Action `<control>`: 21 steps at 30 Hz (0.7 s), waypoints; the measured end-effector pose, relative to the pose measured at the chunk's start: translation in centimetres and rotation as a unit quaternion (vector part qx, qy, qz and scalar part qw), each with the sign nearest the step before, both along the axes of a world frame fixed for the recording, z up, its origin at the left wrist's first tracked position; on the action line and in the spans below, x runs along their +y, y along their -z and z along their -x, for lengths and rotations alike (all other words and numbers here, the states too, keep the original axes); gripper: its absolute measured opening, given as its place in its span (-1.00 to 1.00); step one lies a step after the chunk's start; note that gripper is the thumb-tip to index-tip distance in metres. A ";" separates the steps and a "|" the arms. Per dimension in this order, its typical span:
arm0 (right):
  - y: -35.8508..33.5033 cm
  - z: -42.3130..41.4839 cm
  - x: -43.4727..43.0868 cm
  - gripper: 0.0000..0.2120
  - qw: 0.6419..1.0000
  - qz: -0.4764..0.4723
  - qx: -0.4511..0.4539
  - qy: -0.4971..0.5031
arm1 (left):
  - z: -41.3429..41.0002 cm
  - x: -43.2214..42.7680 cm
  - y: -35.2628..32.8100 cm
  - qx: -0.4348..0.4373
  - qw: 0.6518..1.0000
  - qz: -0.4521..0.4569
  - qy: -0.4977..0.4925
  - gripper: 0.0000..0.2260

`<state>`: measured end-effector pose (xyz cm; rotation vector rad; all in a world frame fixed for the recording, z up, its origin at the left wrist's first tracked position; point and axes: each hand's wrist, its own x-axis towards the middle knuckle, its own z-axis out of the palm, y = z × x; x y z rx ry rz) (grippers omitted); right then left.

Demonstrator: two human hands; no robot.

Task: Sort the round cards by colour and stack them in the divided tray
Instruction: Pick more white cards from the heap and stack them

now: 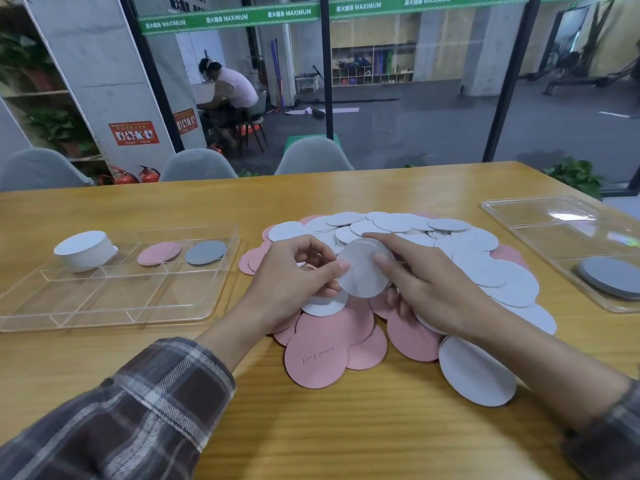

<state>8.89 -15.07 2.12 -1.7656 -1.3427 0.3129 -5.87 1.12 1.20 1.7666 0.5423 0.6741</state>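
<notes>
White and round, 1 card (362, 273) is pinched at its edges by left hand (287, 284) and right hand (433, 282) fingers (382, 259).

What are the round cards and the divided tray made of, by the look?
Round cards: likely thick card or leatherette. They are matte with no glare and thin edges, and the pink card has faint lettering pressed in.
Divided tray: clear rigid plastic, probably acrylic. The table shows through, and the edges are glossy.

held card (363, 268): white
pile (485, 268): white + pink; some pink w/ faint script
divided tray (104, 306): clear
white stack (85, 249): white
pink stack (158, 253): pink
grey stack (205, 252): grey
sleeve (138, 403): plaid, brown/grey/white
table (346, 427): yellow wood grain
2nd tray (540, 216): clear
grey cards (611, 277): grey
chairs (313, 155): grey
banner (228, 19): green, white txt
</notes>
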 end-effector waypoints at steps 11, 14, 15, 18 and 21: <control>0.3 -0.2 0.2 -0.60 0.985 0.012 -0.163 0.055 | 1.0 2.1 -0.1 0.159 0.937 -0.308 -0.050 -0.82; 0.4 -0.3 0.1 -0.52 0.982 0.038 -0.176 0.065 | 1.3 2.5 0.0 0.205 0.927 -0.313 -0.027 -0.77; 0.4 -0.4 0.1 -0.50 0.981 0.043 -0.178 0.063 | 1.3 2.4 0.0 0.202 0.930 -0.305 -0.021 -0.77; 0.4 -0.5 0.1 -0.49 0.981 0.041 -0.181 0.055 | 1.1 2.2 -0.2 0.191 0.936 -0.296 -0.014 -0.82; 0.3 -0.6 0.1 -0.51 0.982 0.033 -0.174 0.059 | 1.1 2.2 -0.4 0.165 0.955 -0.247 -0.017 -0.87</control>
